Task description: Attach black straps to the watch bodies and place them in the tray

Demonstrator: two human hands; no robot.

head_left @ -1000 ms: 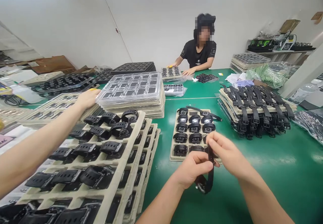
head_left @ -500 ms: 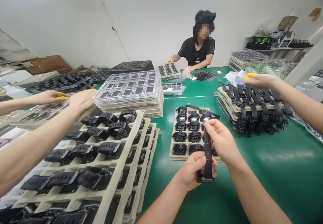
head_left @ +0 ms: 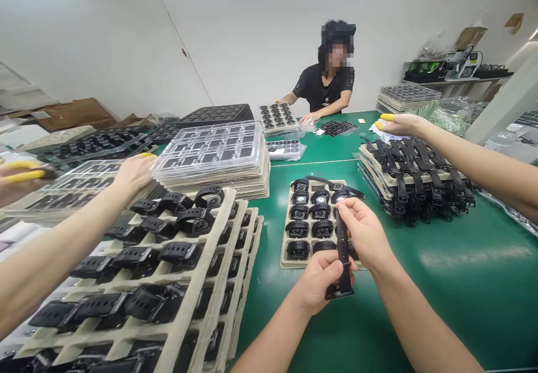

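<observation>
A black smartwatch point(head_left: 342, 238) is stretched lengthwise between my two hands over the near edge of a beige tray. My left hand point(head_left: 321, 283) is closed around its lower part, near the watch case. The upper end of the strap is pinched by the fingers of my right hand point(head_left: 365, 230). Behind and below them lies the beige tray point(head_left: 284, 261), its compartments holding several black watches point(head_left: 299, 212) with looped straps. One watch point(head_left: 332, 185) with its strap laid out flat rests across the tray's far edge.
At the left stand stacked trays of watches point(head_left: 202, 252) and a pile of clear-lidded trays point(head_left: 210, 143). On the right is a stack of trays with hanging straps point(head_left: 403, 176). Co-workers' hands with yellow finger covers point(head_left: 137, 171) reach in from both sides; a person point(head_left: 328, 87) sits opposite.
My hands keep their hold on the watch with hardly any shift. The left co-worker's hand now carries a dark item, and the right co-worker's hand has moved left.
</observation>
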